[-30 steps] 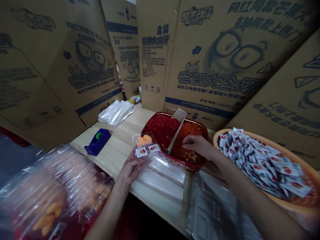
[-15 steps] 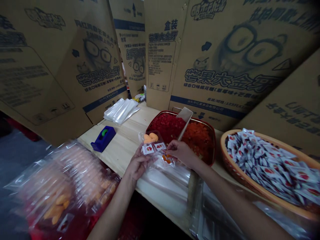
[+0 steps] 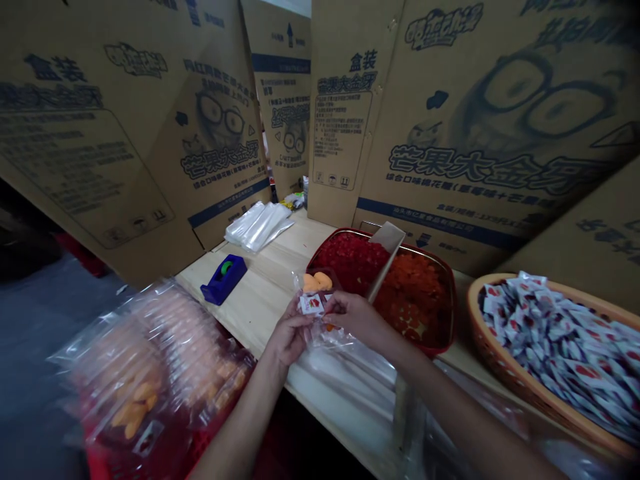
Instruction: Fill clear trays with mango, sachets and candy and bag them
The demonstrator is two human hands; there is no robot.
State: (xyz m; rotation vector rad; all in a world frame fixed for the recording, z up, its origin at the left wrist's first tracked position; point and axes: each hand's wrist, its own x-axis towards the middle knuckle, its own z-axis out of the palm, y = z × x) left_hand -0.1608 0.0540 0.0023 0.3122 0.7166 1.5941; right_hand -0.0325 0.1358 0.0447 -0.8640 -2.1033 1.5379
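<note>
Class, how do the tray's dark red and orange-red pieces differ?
The dark red pieces are deeper in colour than the orange-red pieces. The orange-red pieces show yellowish patches; the dark red pieces none. The orange-red pieces lie nearer the right hand than the dark red pieces. Both are small bits in one red tray, split by a tan divider.

Cardboard cartons (image 3: pixel 500 87) behind wooden table (image 3: pixel 260 300)

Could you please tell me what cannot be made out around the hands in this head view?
In the head view:
What the right hand pinches: hidden by the hand itself.
Lower part of the clear plastic pack: hidden by the left hand.
Print on the sachets: too small to read.
Right end of the orange basket: cut off by the frame edge.
</note>
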